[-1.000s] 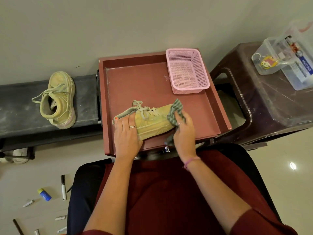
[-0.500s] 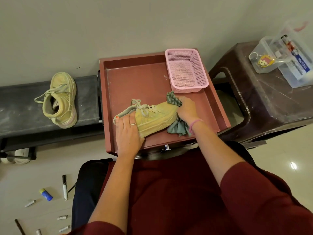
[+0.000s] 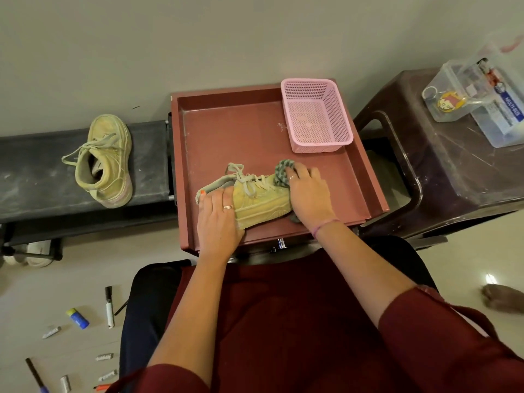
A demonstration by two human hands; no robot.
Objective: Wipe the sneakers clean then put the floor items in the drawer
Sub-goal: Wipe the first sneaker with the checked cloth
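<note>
A yellow-green sneaker (image 3: 261,198) lies on its side in the open reddish-brown drawer (image 3: 226,123). My left hand (image 3: 218,222) presses on its heel end and holds it down. My right hand (image 3: 307,194) covers the toe and grips a green checked cloth (image 3: 282,173) against it. The second sneaker (image 3: 106,161) rests upright on the dark bench (image 3: 34,180) at the left. On the floor at the lower left lie a marker (image 3: 109,306), a blue and yellow tube (image 3: 78,317) and several small silver pieces (image 3: 51,331).
A pink mesh basket (image 3: 316,114) stands in the drawer's far right corner. A dark brown plastic stool (image 3: 442,171) at the right carries clear plastic boxes (image 3: 482,92). A pale wall runs behind. A black chair seat (image 3: 147,296) is under my lap.
My right hand has slid with the cloth from the sneaker's near side up over the toe, then settled on top of it. The left hand has stayed on the heel.
</note>
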